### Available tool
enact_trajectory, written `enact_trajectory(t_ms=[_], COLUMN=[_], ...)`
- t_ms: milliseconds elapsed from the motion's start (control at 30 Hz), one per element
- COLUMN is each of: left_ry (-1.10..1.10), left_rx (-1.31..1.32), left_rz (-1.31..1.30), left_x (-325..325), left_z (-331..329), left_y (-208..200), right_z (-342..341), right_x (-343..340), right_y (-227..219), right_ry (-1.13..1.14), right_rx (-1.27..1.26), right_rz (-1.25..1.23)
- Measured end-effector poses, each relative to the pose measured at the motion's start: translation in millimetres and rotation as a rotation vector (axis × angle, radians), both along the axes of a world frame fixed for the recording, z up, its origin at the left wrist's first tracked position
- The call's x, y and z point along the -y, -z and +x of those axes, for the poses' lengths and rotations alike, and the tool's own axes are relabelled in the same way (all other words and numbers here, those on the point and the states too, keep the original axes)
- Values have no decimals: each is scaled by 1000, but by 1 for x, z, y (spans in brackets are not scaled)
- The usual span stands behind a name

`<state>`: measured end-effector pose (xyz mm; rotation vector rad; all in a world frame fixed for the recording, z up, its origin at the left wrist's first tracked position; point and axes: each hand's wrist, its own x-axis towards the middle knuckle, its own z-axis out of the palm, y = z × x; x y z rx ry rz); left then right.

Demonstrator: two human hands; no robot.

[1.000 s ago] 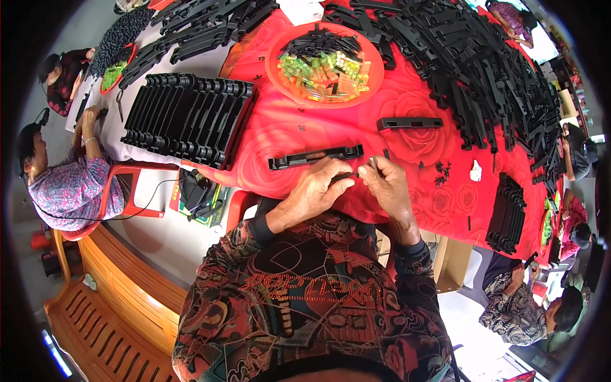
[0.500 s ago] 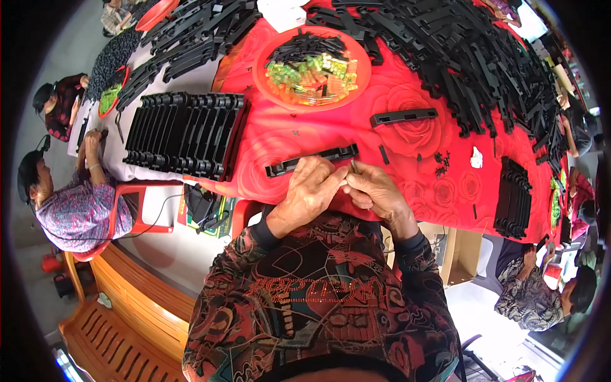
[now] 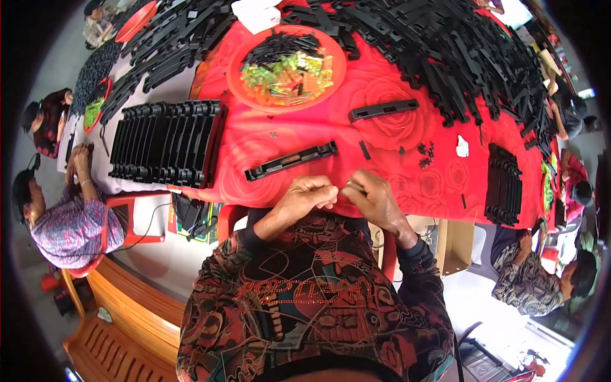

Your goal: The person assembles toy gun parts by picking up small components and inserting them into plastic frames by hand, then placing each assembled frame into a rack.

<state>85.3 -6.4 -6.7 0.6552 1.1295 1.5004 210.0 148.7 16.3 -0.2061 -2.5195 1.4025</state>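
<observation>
Head view, left hand [image 3: 307, 194], right hand [image 3: 372, 197], apparently pinching something tiny

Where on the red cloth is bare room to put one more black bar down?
Bare cloth lies between the orange tray and the near long black bar, and right of the hands, before the small black stack. The far right is crowded by the black bar heap.

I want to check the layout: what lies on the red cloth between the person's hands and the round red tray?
In the head view, a long black plastic bar lies between the left hand, right hand and the red tray; otherwise only bare red cloth.
</observation>
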Motion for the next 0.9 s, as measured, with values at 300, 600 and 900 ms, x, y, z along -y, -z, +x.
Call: enact_trajectory(t_ms=[300,600,900], left_ry=[-317,-287,-58], left_rx=[278,193,274], left_rz=[59,64,53], left_x=[9,13,14], left_z=[-18,-18,-12], left_y=[-4,6,-2], right_z=[31,8,-19], right_x=[-102,-116,-5], right_y=[55,54,-33], right_ry=[602,812,-37], right_rx=[-81,-104,-139], right_rz=[236,741,51])
